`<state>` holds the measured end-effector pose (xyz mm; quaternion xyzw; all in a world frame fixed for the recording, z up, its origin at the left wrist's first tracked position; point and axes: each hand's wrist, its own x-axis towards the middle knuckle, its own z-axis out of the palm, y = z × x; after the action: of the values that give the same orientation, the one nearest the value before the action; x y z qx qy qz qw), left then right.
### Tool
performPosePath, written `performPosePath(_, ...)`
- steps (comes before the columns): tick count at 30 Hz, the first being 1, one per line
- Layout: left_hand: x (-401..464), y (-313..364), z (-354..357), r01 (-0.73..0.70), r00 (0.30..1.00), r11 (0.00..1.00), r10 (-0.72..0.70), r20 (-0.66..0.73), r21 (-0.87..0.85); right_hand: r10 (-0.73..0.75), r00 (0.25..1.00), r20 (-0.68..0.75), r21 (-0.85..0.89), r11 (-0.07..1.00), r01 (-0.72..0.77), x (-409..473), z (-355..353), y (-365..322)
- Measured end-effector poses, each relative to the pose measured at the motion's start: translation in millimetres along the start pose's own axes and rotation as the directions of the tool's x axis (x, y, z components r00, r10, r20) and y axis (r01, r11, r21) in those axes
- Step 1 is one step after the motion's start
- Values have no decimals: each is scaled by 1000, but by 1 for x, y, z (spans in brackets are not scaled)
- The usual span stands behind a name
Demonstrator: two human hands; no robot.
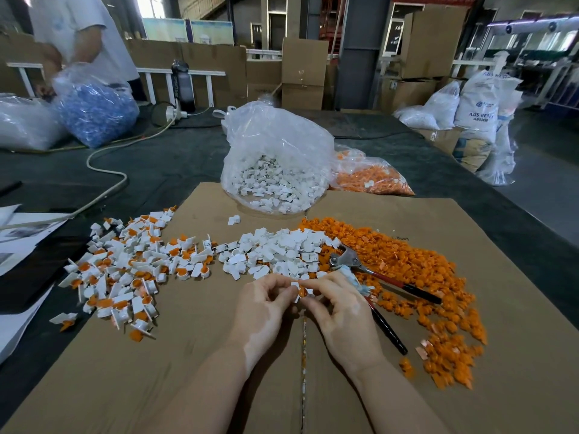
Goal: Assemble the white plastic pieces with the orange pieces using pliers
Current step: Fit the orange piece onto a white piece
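Note:
My left hand [261, 311] and my right hand [340, 311] meet over the cardboard sheet [194, 371], fingers curled. Between their fingertips they pinch a small white piece [295, 287] with an orange piece [302, 292] set against it. The pliers [372, 277], with red and black handles, lie just right of my right hand on the orange pile [423, 277]; neither hand holds them. A heap of loose white pieces [275, 255] lies just beyond my fingers. Joined white-and-orange pieces [125, 270] are spread at the left.
A clear bag of white pieces [275, 164] stands at the sheet's far edge, a bag of orange pieces [372, 177] right of it. Papers [18, 245] and a cable [106, 170] lie left. Another person handles a bag of blue parts [94, 111] at the far left.

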<state>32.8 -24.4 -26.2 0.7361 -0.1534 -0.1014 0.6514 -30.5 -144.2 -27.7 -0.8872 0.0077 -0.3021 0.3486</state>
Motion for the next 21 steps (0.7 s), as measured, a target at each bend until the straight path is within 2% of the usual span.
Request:
performPosePath(12,-1,4,-1,-23,1000,998,24,-12,61,-17,1000,1,-43,999,17,-1,-2,0)
performPosePath(14,0,6,-1,-11,1000,999,11,-8,51,-29,998,-48,-119,993,23,-1,-6,1)
performPosePath(16,1,7,-1,14,1000,1000,-14,-15,20,-8,990,-144,-274,961,-32,2,-12,4)
performPosePath(18,1,7,0,18,999,999,-16,-28,46,166,975,-149,-476,852,-217,7,-21,7)
performPosePath(19,2,7,0,16,999,998,-15,-32,54,309,944,-117,-584,747,-317,9,-25,10)
performPosePath(21,2,8,0,18,999,998,-16,-34,54,500,862,-86,-722,564,-400,12,-35,17)
